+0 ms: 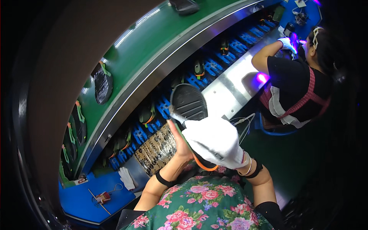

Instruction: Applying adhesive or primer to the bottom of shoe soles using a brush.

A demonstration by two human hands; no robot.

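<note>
A black shoe sole (pixel 188 100) with ribbed grooves and an orange edge at its near end is held up in front of my chest. My left hand (pixel 181 145), bare, grips it along its left side, the fingers hidden beneath. My right hand (pixel 214 142), in a white glove, is closed over the sole's middle and covers much of it. From the glove's left side a pale, blurred narrow tip (pixel 177 116) sticks out over the sole; I cannot make out what it belongs to.
Beyond my hands runs a rack of blue holders (pixel 211 67) carrying black shoes (pixel 199 69). Behind it, a green conveyor (pixel 145 50) bears shoes (pixel 102 83). A white glove (pixel 126 178) lies near a blue table (pixel 76 201) at left. At right, a co-worker (pixel 299 80) sits by purple light.
</note>
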